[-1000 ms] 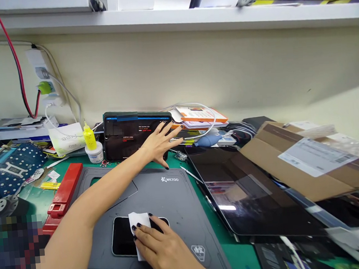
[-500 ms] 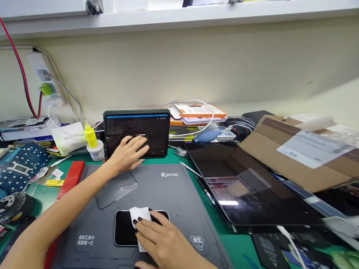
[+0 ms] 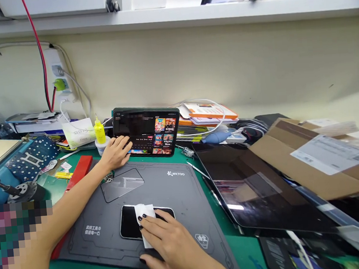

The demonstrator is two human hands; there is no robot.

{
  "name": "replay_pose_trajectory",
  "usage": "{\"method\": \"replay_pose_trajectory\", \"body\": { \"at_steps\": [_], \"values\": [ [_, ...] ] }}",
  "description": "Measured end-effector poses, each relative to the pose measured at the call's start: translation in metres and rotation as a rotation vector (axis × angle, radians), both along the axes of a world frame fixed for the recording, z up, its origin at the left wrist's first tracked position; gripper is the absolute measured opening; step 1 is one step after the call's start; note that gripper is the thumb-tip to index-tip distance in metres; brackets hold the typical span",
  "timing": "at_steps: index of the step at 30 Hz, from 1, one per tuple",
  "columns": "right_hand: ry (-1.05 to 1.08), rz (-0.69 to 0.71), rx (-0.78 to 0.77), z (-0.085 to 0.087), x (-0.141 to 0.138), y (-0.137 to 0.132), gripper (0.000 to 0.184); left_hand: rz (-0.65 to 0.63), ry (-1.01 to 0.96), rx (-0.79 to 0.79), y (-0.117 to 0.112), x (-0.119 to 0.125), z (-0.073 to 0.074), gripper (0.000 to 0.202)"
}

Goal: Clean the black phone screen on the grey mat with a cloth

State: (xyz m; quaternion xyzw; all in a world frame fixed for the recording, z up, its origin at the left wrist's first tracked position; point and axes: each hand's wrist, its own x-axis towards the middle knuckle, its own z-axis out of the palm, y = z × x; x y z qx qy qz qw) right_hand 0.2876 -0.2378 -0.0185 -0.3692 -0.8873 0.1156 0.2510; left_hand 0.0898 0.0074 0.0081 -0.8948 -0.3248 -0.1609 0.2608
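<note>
My left hand [image 3: 115,151] reaches to the lower left corner of a tablet [image 3: 166,131] propped upright at the back. Its fingers are stretched out and nothing is in them; whether they touch the screen I cannot tell. Below, a dark-screened phone [image 3: 129,222] lies flat on a grey work mat [image 3: 158,182]. A folded white wipe [image 3: 145,210] crosses the phone's middle, and my right hand [image 3: 168,240] presses it down with the fingers, thumb out to the side. Between my left hand and the phone, a clear screen glass with a black rim [image 3: 124,185] rests on the mat.
A large dark screen panel [image 3: 260,190] lies right of the mat, with an opened cardboard box [image 3: 313,160] behind it. Left of the mat is a red bar-shaped object [image 3: 79,172]. A yellow-topped bottle [image 3: 99,133] stands beside the tablet. A shelf [image 3: 169,16] runs overhead.
The tablet screen has gone from nearly black to a page with colourful thumbnails. My left hand has moved from its middle toward its lower left. The whole view has shifted slightly.
</note>
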Motion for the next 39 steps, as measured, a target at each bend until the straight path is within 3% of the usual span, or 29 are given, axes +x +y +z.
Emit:
{"method": "replay_pose_trajectory", "body": {
  "at_steps": [10,17,25,39],
  "values": [
    [-0.029,-0.002,0.009,0.000,-0.002,0.000,0.036,-0.016,0.017,-0.020,0.011,0.010,0.006,0.061],
    [-0.046,0.008,0.005,0.001,-0.002,0.000,0.037,-0.103,0.085,-0.047,0.010,0.020,0.007,0.049],
    [-0.057,0.019,-0.006,0.002,-0.003,0.000,0.037,-0.195,0.169,-0.067,0.011,0.052,0.004,0.059],
    [-0.055,0.029,-0.004,0.004,-0.003,0.001,0.035,-0.227,0.191,-0.114,0.022,0.058,0.009,0.067]
  ]
}}
